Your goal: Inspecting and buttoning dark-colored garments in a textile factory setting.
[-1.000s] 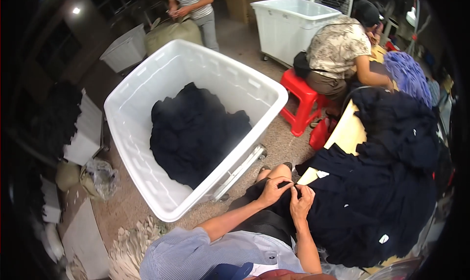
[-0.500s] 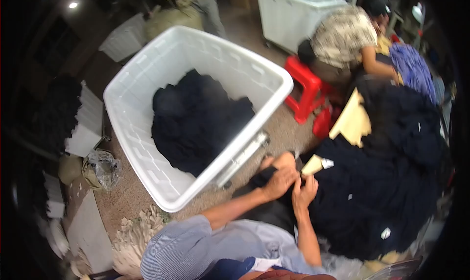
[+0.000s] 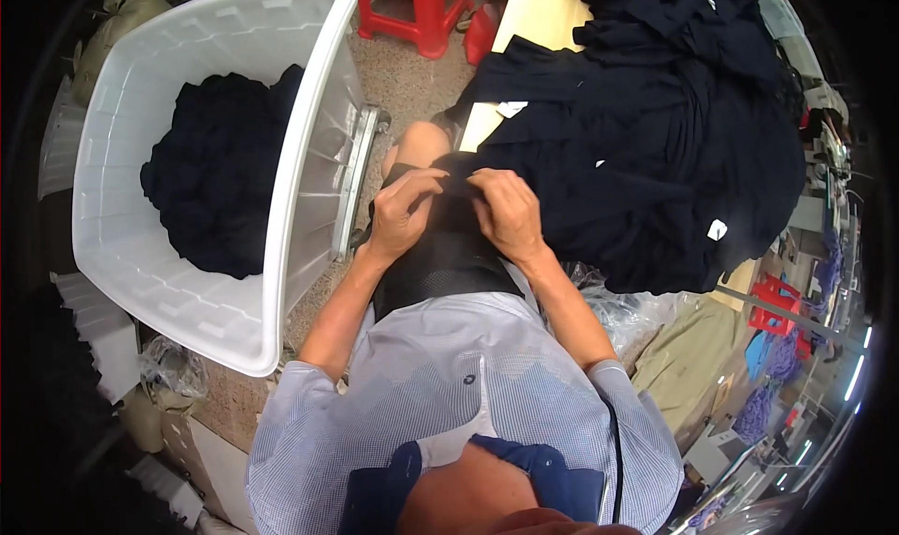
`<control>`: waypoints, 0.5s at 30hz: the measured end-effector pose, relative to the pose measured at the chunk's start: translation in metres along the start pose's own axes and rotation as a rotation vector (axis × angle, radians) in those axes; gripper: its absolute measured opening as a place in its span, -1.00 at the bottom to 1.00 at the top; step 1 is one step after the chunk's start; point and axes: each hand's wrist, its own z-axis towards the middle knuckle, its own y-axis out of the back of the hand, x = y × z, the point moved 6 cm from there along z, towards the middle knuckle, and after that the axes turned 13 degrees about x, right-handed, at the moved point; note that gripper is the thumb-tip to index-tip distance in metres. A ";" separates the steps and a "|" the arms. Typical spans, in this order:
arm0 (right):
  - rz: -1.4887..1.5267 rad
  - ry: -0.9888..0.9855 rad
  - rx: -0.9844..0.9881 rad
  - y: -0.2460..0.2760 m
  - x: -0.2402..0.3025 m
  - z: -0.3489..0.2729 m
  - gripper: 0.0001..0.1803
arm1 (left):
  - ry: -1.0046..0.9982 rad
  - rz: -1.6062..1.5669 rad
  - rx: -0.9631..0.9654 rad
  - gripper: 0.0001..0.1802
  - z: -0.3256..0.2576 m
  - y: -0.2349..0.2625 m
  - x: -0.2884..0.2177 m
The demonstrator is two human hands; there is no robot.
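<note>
My left hand (image 3: pixel 405 212) and my right hand (image 3: pixel 507 212) meet over my lap, both pinching a fold of a dark navy garment (image 3: pixel 599 207). The garment hangs down from a large heap of dark garments (image 3: pixel 674 114) that covers a pale table (image 3: pixel 529 11) in front of me. The fingertips of both hands are pressed into the cloth close together, and what lies between them is hidden. My knee (image 3: pixel 419 145) shows just beyond the hands.
A big white plastic bin on wheels (image 3: pixel 286 207) stands at my left with a pile of dark clothes (image 3: pixel 220 170) inside. A red stool (image 3: pixel 421 6) stands beyond it. Crumpled clear plastic (image 3: pixel 627 306) lies at my right, bags and cartons at lower left.
The view has tilted down and closer, so the people and the far bin have left the picture. My hands stay together on the dark garment, now nearer the middle of the view.
</note>
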 end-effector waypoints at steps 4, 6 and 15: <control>-0.098 -0.062 -0.034 0.037 -0.006 -0.024 -0.51 | -0.146 0.121 -0.041 -0.65 -0.004 0.018 -0.045; -0.140 -0.060 -0.107 0.048 -0.008 -0.033 -0.56 | -0.150 0.084 -0.051 -0.65 -0.004 0.025 -0.054; -0.212 -0.207 -0.042 0.009 -0.011 -0.041 -0.83 | -0.085 -0.251 -0.114 -0.68 0.003 0.041 -0.051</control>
